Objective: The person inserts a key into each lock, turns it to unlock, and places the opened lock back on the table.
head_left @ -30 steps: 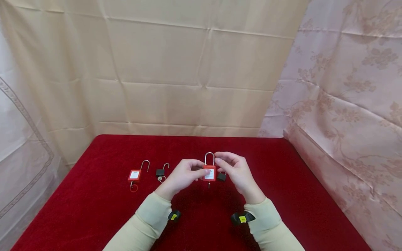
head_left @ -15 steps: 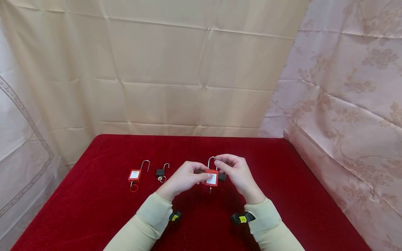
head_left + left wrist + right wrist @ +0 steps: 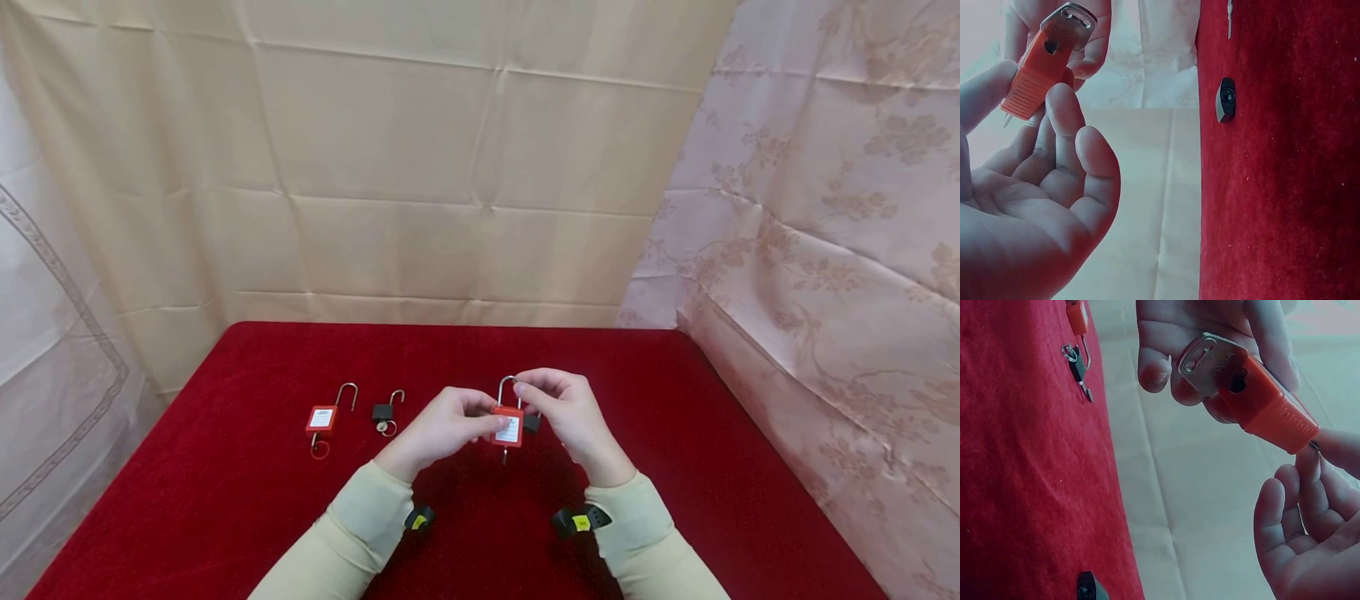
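My left hand [image 3: 453, 422] pinches the body of a red padlock [image 3: 508, 427] between thumb and fingers, its white label facing up. From my right hand [image 3: 567, 417], thumb and index finger pinch the padlock's metal shackle [image 3: 505, 385]. A flat silver key [image 3: 1207, 362] sits in the bottom of the body, seen large in both wrist views. The padlock is held up off the table. Just behind it, partly covered by the right hand, a black padlock [image 3: 532, 423] lies on the cloth; it also shows as a small dark block [image 3: 1227, 100] in the left wrist view.
To the left on the red cloth-covered table [image 3: 225, 500] lie another red padlock [image 3: 322, 419], its shackle swung out and an orange ring on its key, and a black padlock [image 3: 383, 413] with keys on a ring. Beige curtains [image 3: 390, 167] hang behind the table.
Over the last second the red padlock has shifted slightly down and right with the left hand, tilting a little. The right hand has lowered slightly, and its fingertips stay at the shackle.
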Demonstrator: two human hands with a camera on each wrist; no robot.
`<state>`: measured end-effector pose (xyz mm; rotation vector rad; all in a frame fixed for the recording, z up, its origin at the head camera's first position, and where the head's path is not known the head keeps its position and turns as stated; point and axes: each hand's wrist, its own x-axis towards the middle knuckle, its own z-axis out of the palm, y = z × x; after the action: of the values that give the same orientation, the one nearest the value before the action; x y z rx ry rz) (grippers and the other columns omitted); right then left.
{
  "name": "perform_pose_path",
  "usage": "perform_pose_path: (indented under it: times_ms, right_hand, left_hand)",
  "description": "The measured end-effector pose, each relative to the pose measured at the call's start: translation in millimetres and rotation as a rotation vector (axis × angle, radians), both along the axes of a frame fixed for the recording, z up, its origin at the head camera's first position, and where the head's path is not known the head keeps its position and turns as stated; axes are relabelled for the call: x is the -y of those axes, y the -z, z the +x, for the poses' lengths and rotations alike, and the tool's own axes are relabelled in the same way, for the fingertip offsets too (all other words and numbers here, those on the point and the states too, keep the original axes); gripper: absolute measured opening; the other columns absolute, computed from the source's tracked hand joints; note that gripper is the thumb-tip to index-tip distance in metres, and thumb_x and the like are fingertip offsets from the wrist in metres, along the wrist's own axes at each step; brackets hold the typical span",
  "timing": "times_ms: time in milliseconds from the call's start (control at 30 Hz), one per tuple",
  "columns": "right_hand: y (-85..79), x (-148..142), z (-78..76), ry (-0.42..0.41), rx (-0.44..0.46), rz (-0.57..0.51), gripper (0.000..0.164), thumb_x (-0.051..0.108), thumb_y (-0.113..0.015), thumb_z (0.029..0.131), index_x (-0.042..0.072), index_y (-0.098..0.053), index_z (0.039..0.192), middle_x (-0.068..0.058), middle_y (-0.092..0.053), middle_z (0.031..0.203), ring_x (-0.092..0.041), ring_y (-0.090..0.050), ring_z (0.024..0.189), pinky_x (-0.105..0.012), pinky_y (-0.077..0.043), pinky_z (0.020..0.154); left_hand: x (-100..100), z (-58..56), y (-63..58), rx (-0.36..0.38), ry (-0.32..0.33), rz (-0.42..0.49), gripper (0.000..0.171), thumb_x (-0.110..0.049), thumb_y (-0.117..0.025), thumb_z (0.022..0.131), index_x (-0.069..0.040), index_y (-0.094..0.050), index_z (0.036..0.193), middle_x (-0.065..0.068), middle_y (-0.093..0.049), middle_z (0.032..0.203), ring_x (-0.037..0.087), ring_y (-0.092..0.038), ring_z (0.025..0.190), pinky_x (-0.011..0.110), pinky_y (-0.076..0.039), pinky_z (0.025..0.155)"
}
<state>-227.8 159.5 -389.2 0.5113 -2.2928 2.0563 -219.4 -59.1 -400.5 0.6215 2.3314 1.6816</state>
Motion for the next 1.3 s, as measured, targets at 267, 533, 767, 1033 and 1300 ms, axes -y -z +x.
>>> perform_pose_path:
  times_ms: [267, 533, 767, 1033, 1300]
  right_hand:
    - [-0.2, -1.2, -1.0, 0.017, -0.017, -0.017, 0.024, 0.01, -0.072, 0.095, -0.01, -0.07, 0.109, -0.025, -0.068, 0.093, -0.022, -0.063, 0.075, -0.033, -0.056, 0.069]
    - [-4.2, -6.5, -2.2, 0.06, -0.02, -0.043, 0.025, 0.01, -0.072, 0.096, -0.011, -0.07, 0.109, -0.009, -0.071, 0.09, -0.028, -0.064, 0.078, -0.038, -0.058, 0.074]
    - [-5.5, -7.7, -2.0, 0.051, -0.013, -0.034, 0.021, 0.012, -0.072, 0.096, -0.006, -0.072, 0.108, -0.012, -0.071, 0.093, -0.036, -0.064, 0.081, -0.038, -0.058, 0.075]
    - [-3.0, -8.4, -3.0, 0.039, -0.003, -0.035, 0.023, 0.01, -0.071, 0.096, -0.008, -0.071, 0.111, -0.01, -0.07, 0.089, -0.032, -0.064, 0.08, -0.041, -0.058, 0.075]
    - [-2.9, -9.4, -3.1, 0.016, -0.014, -0.023, 0.024, 0.011, -0.068, 0.098, -0.006, -0.072, 0.116, -0.014, -0.069, 0.092, -0.037, -0.062, 0.088, -0.041, -0.059, 0.076]
  left_hand:
    - [-2.0, 1.8, -1.0, 0.011, 0.016, -0.004, 0.023, -0.026, -0.076, 0.092, -0.008, -0.077, 0.106, 0.002, -0.072, 0.086, 0.039, -0.064, 0.085, 0.039, -0.053, 0.071]
    - [-5.5, 5.4, -2.5, 0.019, 0.059, 0.0, 0.02, -0.024, -0.076, 0.092, -0.007, -0.076, 0.102, 0.003, -0.071, 0.083, 0.035, -0.065, 0.079, 0.044, -0.055, 0.072]
    - [-4.1, 5.7, -2.8, 0.017, 0.062, -0.017, 0.023, -0.027, -0.076, 0.093, -0.007, -0.076, 0.106, 0.002, -0.072, 0.085, 0.022, -0.064, 0.076, 0.044, -0.055, 0.073]
    - [-6.0, 3.7, 0.2, 0.007, 0.072, -0.005, 0.019, -0.023, -0.076, 0.092, -0.007, -0.077, 0.102, 0.003, -0.071, 0.081, 0.015, -0.062, 0.069, 0.044, -0.054, 0.07]
    - [-5.0, 3.4, 0.4, 0.031, 0.067, -0.009, 0.023, -0.025, -0.076, 0.092, -0.006, -0.077, 0.105, 0.002, -0.073, 0.084, 0.028, -0.066, 0.077, 0.047, -0.056, 0.072]
